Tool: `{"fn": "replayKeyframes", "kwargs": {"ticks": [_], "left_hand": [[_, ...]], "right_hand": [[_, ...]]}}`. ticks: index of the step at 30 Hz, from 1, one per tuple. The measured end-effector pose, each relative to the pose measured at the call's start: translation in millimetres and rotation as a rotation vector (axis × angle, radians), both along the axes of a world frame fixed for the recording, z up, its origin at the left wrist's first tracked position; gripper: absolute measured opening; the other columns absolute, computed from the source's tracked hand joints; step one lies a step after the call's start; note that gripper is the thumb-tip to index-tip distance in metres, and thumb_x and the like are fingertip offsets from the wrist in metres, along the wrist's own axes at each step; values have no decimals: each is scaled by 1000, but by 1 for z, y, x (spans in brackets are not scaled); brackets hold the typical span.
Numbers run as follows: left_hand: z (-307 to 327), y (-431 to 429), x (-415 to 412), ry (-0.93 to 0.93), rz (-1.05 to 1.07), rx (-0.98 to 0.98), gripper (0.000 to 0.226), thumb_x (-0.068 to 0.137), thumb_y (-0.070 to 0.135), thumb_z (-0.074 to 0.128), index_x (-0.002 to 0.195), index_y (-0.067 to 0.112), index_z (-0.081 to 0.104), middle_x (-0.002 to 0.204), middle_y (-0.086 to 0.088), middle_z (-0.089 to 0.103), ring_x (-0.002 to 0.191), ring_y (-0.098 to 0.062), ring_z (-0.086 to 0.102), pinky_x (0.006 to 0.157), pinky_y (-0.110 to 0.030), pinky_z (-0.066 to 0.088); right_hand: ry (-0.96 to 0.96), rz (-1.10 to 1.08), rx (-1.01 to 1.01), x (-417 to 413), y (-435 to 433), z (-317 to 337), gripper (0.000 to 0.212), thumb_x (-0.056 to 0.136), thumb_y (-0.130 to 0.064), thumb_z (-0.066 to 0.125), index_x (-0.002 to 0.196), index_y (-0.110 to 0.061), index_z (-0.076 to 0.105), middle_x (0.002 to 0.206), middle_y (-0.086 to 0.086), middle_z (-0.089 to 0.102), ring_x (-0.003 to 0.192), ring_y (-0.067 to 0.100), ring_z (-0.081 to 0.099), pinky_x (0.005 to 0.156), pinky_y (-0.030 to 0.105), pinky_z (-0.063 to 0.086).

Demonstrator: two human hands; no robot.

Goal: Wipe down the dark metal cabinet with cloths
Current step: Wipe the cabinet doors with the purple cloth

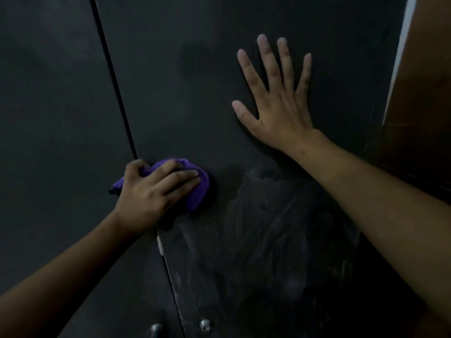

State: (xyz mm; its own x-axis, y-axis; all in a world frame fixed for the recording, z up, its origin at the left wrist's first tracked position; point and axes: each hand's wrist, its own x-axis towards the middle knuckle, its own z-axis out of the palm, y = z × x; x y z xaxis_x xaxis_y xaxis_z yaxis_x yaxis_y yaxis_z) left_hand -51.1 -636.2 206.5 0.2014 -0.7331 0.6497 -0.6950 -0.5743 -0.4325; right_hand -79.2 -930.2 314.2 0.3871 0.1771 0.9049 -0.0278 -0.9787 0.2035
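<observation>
The dark metal cabinet [190, 93] fills the view, its two doors meeting at a thin seam that runs from top left down to the bottom middle. My left hand [151, 191] grips a bunched purple cloth [199, 189] and presses it against the right door just beside the seam. My right hand [278, 98] lies flat on the same door, higher and to the right, fingers spread and straight. Pale smeared streaks [263, 215] cover the door below and right of the cloth.
Two small metal knobs [204, 324] sit at the bottom either side of the seam. A brown wooden surface [424, 93] with a pale strip along its edge stands to the right of the cabinet.
</observation>
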Motion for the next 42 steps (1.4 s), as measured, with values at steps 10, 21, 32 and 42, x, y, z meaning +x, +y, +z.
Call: {"fn": "replayKeyframes", "kwargs": {"ticks": [10,21,32,42], "left_hand": [[-24,-35,4,-219,72,-33,43,111,21,20,153,25,28,149,4,37,130,-30,48,84,-53,42],[-5,-8,9,-217,81,-37,62,97,10,37,156,23,21,143,-2,40,127,-22,42,95,-55,42],[-28,-124,-7,-320,18,-60,49,93,26,53,141,17,55,145,-4,43,120,-36,44,82,-47,31],[-13,-95,-3,-420,-55,40,42,93,27,48,134,25,52,128,0,47,101,-31,46,81,-48,33]], "right_hand": [[35,67,-48,4,18,-24,69,101,-52,26,161,-25,6,168,4,2,155,27,-1,116,69,-1],[73,157,20,-1,21,-25,70,99,-46,38,161,-28,10,168,-1,3,155,23,-2,118,65,-6],[308,32,-100,-44,-59,3,76,99,-52,41,160,-33,-1,168,-7,-9,154,22,-8,123,53,0],[308,43,-101,-38,-65,-18,83,98,-54,43,160,-23,-4,168,-2,-10,154,27,-12,123,57,1]]}}
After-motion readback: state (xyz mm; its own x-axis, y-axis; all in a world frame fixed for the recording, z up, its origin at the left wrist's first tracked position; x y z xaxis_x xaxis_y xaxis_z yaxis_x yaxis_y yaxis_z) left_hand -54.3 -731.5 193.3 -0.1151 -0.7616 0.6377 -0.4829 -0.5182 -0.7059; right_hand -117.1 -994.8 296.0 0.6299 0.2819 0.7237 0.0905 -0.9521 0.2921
